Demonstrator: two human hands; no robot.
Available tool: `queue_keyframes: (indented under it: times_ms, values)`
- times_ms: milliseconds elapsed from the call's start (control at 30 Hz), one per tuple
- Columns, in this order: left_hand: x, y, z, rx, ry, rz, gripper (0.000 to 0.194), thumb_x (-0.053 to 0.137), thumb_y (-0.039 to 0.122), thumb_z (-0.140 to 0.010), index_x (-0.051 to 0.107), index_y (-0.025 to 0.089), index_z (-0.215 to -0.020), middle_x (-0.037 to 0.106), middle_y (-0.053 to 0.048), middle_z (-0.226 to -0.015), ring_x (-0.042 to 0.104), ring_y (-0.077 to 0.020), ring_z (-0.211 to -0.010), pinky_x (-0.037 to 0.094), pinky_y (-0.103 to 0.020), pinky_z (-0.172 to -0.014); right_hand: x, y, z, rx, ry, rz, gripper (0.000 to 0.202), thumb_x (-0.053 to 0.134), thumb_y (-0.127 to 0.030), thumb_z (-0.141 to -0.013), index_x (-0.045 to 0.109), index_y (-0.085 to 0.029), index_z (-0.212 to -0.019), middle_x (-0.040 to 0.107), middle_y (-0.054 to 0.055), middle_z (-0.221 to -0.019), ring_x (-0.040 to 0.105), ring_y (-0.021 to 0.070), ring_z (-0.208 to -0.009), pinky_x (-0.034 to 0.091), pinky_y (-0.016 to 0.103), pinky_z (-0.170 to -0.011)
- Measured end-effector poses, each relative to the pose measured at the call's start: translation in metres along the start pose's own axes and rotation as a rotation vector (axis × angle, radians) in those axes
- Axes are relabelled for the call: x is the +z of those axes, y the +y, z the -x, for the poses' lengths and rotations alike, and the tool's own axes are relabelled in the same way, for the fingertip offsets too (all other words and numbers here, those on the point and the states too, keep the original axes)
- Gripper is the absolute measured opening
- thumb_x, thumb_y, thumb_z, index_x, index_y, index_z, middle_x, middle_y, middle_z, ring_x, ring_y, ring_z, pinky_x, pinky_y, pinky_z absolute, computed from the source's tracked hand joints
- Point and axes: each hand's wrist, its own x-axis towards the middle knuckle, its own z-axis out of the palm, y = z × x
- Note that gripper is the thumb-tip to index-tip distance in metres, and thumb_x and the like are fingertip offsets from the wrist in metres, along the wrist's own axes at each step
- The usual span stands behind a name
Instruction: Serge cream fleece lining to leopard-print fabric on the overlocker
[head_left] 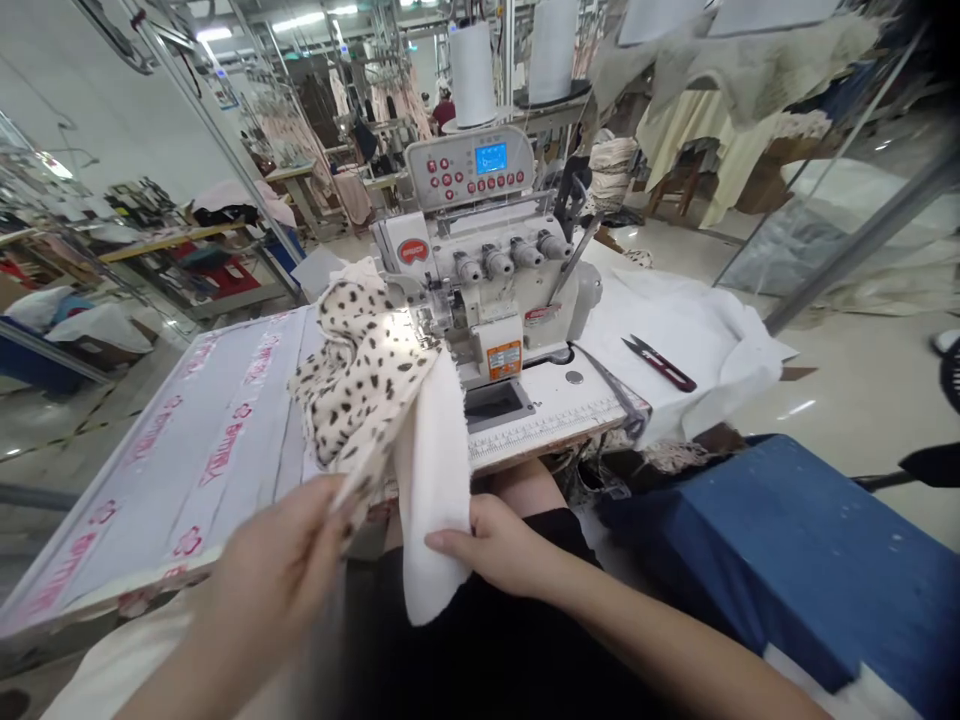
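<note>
My left hand (274,565) pinches the near edge of a cream fabric with black spots (360,375) that lies bunched on the sewing table. Beside it, my right hand (499,550) grips a white fabric piece (435,500) that hangs over the table's front edge. Both fabrics run up toward the needle area of a white overlock sewing machine (491,290), which stands just behind them.
The table (210,450) has a grey top with pink print on its left part. Red thread snips (660,362) lie on white cloth (697,330) to the machine's right. A blue bin (795,550) stands at my right. Thread cones, racks and other workstations fill the background.
</note>
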Motion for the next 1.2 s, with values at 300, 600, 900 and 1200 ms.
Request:
queue_keyframes:
  times_ms: [300, 600, 900, 1200]
  values:
    - [0.057, 0.048, 0.026, 0.063, 0.137, 0.276, 0.022, 0.052, 0.024, -0.082, 0.049, 0.018, -0.103, 0.061, -0.001, -0.090, 0.060, -0.0109, -0.080, 0.048, -0.020, -0.072, 0.016, 0.007, 0.041, -0.217, 0.207, -0.117, 0.028, 0.052, -0.025, -0.084, 0.053, -0.016, -0.110, 0.060, 0.006, -0.104, 0.056, 0.0179, -0.096, 0.045, 0.033, -0.087]
    - [0.060, 0.038, 0.025, 0.387, 0.269, 0.338, 0.024, 0.048, 0.001, -0.078, 0.056, 0.013, -0.098, 0.058, -0.008, -0.089, 0.053, -0.0165, -0.085, 0.044, -0.033, -0.073, 0.023, 0.005, 0.063, -0.039, 0.142, -0.277, 0.031, 0.060, -0.042, -0.078, 0.056, -0.011, -0.079, 0.055, -0.001, -0.061, 0.052, 0.0064, -0.048, 0.045, 0.018, -0.048]
    - [0.042, 0.045, 0.026, 0.528, 0.295, 0.300, 0.020, 0.055, 0.001, -0.076, 0.060, 0.013, -0.091, 0.064, -0.003, -0.078, 0.057, -0.0120, -0.075, 0.043, -0.032, -0.079, 0.018, -0.004, 0.068, -0.038, 0.124, -0.209, 0.043, 0.039, -0.050, -0.088, 0.050, -0.013, -0.068, 0.050, -0.002, -0.052, 0.037, 0.0028, -0.038, 0.026, 0.015, -0.037]
    - [0.047, 0.047, 0.033, 0.524, 0.244, 0.211, 0.023, 0.050, -0.001, -0.077, 0.060, 0.013, -0.092, 0.064, -0.004, -0.082, 0.057, -0.0153, -0.079, 0.039, -0.037, -0.086, 0.015, -0.005, 0.066, 0.026, 0.147, -0.206, 0.042, 0.042, -0.047, -0.085, 0.048, -0.014, -0.059, 0.047, -0.003, -0.048, 0.035, 0.0034, -0.039, 0.024, 0.016, -0.036]
